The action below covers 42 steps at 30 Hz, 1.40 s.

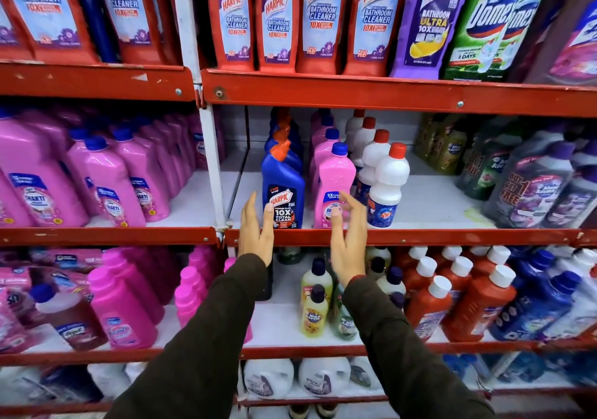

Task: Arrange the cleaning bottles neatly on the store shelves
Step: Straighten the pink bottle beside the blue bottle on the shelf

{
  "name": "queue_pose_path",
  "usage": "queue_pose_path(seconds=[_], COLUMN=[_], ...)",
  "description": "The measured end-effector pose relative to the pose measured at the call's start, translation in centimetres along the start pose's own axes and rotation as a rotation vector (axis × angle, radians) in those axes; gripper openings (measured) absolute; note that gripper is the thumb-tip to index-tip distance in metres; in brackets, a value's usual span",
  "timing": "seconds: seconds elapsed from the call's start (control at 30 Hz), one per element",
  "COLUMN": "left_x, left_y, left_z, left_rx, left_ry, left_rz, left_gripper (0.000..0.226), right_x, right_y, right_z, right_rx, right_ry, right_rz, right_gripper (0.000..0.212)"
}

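Note:
On the middle shelf [420, 236] stand three rows of bottles running back from the front edge. At the left is a blue Harpic bottle [284, 181] with an orange cap, in the middle a pink bottle [334, 179] with a blue cap, and at the right a white bottle [386, 186] with a red cap. My left hand [256, 228] is held flat, fingers up, just left of the blue bottle, its thumb touching the label. My right hand [350, 236] is open in front of the pink bottle's lower right side. Neither hand holds anything.
Bare white shelf lies left of the blue row and right of the white row. Dark bottles [529, 183] crowd the far right, pink jugs [106, 179] fill the left bay. Red Harpic pouches [277, 21] hang above; small yellow bottles [315, 309] and red ones [452, 302] stand below.

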<state>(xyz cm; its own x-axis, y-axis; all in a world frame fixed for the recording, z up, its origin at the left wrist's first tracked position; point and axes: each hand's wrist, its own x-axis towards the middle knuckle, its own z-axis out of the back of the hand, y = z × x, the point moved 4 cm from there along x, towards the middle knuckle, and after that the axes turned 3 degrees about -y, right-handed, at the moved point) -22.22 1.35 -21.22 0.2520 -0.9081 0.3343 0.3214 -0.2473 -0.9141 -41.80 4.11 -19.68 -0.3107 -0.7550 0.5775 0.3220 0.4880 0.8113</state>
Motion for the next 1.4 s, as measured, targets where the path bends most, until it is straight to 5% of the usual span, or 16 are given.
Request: queue_pose_path(seconds=[0.17,0.33,0.6,1.03,1.23,1.3,1.4], left_x=[0.1,0.6,1.6,1.3,-1.4,-2.5,-3.2], left_y=[-1.8,-2.2,-2.0,-1.7,-2.0,-2.4,-3.1], left_z=[-0.4,-0.4,-0.6,-0.5,-0.6,-2.2,-5.4], left_rx=[-0.284,-0.39,-0.416,-0.366,-0.35,-0.373,-0.415], left_ry=[0.003,0.059,0.089,0.059,-0.386,-0.347,-0.179], left_rz=[0.07,0.145,0.16,0.136,0.019,-0.007,0.008], left_gripper=[0.074,0.093,0.084,0.08,0.047,0.051,0.049], right_x=[-2.1,-1.5,0.0,0.1,-0.7,-0.7,0.0], right_y=[2.1,2.1,0.9,0.9,-0.7,-1.1,-1.9], right_z=[-5.7,-7.4,-8.1,-7.9,-4.3,-2.2,0.4], right_rx=[0.231,0.259,0.319,0.292,0.33,0.38,0.398], right_ry=[0.403,0.378,0.36,0.406,0.177,0.01,-0.109], right_rz=[-0.339,-0.477,-0.432,-0.405,-0.382,-0.373,-0.36], right_gripper=[0.065,0.074,0.062,0.08,0.045,0.028,0.042])
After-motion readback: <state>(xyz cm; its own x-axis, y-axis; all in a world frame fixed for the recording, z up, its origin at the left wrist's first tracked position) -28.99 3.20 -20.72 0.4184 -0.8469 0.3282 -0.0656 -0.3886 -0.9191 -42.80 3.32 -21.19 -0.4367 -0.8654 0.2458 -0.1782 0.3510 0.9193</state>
